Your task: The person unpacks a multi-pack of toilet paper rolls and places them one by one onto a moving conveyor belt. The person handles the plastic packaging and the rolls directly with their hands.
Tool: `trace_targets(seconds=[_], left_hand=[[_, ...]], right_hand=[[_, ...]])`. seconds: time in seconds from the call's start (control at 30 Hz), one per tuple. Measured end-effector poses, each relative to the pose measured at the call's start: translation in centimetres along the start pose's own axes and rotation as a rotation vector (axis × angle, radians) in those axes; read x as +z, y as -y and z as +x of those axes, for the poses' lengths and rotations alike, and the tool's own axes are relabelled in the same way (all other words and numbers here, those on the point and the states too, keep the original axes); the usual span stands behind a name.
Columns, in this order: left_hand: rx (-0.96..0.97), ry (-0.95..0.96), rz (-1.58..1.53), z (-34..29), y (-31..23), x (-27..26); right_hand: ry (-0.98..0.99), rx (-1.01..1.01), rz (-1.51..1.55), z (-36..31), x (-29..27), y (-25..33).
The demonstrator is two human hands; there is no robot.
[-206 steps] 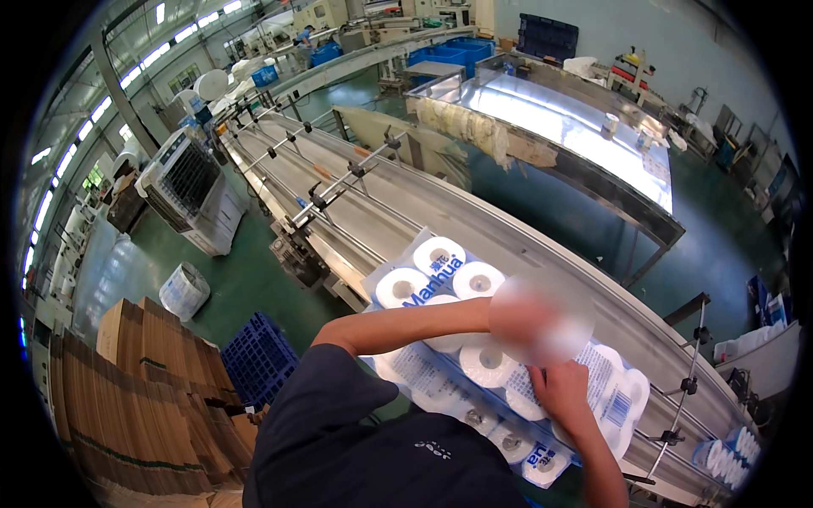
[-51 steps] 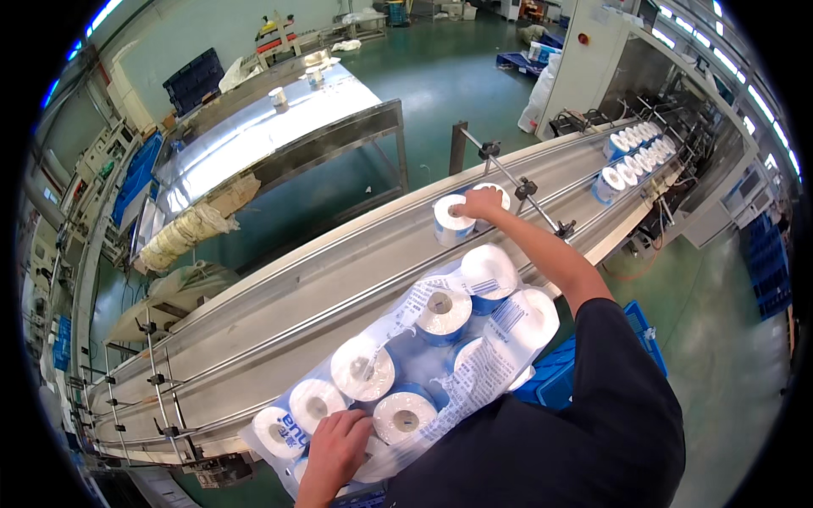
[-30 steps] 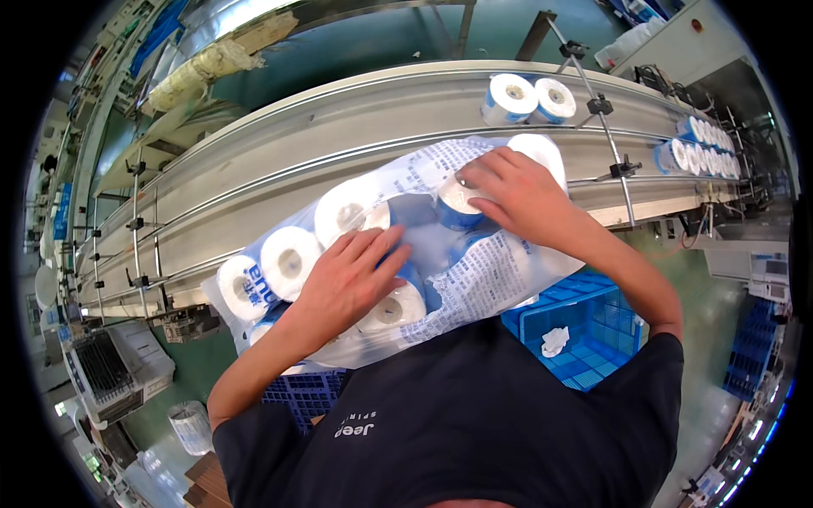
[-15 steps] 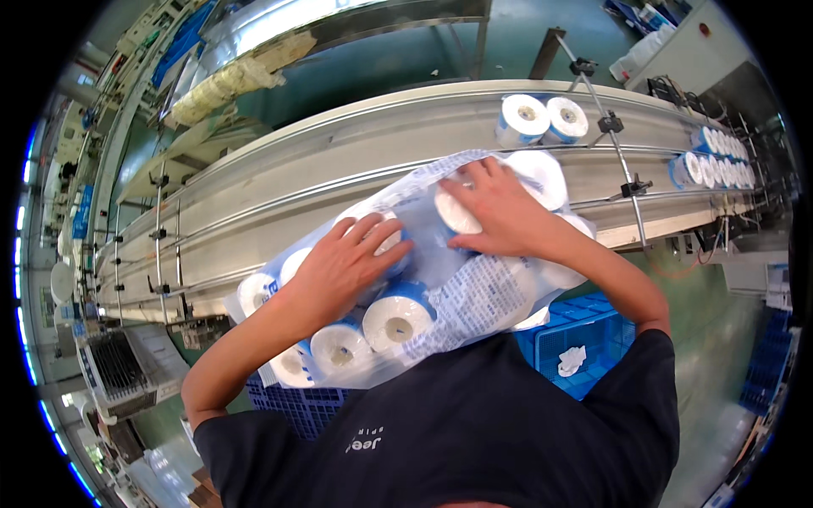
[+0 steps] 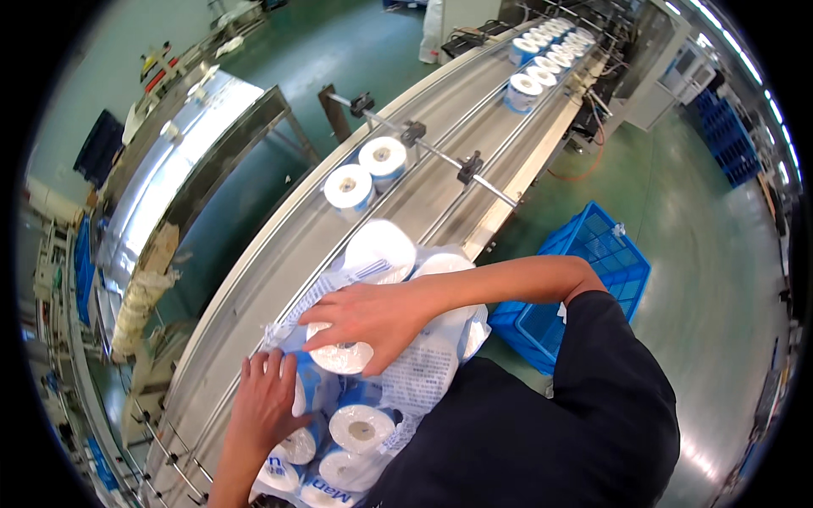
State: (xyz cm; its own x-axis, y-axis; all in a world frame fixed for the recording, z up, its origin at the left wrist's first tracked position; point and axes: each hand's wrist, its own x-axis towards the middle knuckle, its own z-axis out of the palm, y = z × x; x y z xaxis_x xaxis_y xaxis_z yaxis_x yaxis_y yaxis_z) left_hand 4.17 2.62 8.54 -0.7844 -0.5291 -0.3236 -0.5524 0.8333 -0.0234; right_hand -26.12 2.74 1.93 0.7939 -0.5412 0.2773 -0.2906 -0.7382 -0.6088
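A clear plastic bag (image 5: 423,372) with pale blue print lies in front of me against the conveyor's near edge. Several white toilet paper rolls in blue-printed wrap fill it, one roll (image 5: 362,428) showing its core. My right hand (image 5: 368,322) reaches across from the right and grips a roll (image 5: 343,357) from above, fingers and thumb spread over its top. My left hand (image 5: 267,402) rests by the bag's left side, fingers stretched and thumb apart, against the rolls there. Another roll (image 5: 381,250) sits at the bag's far end, beyond my right hand.
Along the conveyor (image 5: 279,241), two rolls (image 5: 349,186) stand behind a guide rail. More rolls (image 5: 525,93) line up at its far end. A crossbar with black clamps (image 5: 470,168) spans the belt. A blue crate (image 5: 542,330) stands on the floor to the right.
My view has swung right along the conveyor. My right hand stays over a roll in the bag; my left hand has shifted from the top of the rolls to the bag's left side.
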Motion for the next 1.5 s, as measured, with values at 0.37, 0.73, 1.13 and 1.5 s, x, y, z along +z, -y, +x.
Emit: trace_targets(seconds=[0.37,0.73,1.13,1.5], left_hand=[[-0.086,-0.174,-1.198,-3.6,10.8,-5.6],[-0.882,-0.287,-1.083,7.2,19.2,11.8],[-0.676,-0.247,-1.166,15.9,18.2,16.5],[-0.551,-0.267,-1.576,15.0,15.7,19.5]], right_hand=[[-0.292,0.247,0.836,3.1,-10.5,-4.1],[-0.225,0.399,-0.401,9.2,2.2,-21.6],[-0.093,0.581,-0.392,7.7,-0.7,-20.2],[-0.899,0.668,-0.219,-10.9,-3.3,-2.7]])
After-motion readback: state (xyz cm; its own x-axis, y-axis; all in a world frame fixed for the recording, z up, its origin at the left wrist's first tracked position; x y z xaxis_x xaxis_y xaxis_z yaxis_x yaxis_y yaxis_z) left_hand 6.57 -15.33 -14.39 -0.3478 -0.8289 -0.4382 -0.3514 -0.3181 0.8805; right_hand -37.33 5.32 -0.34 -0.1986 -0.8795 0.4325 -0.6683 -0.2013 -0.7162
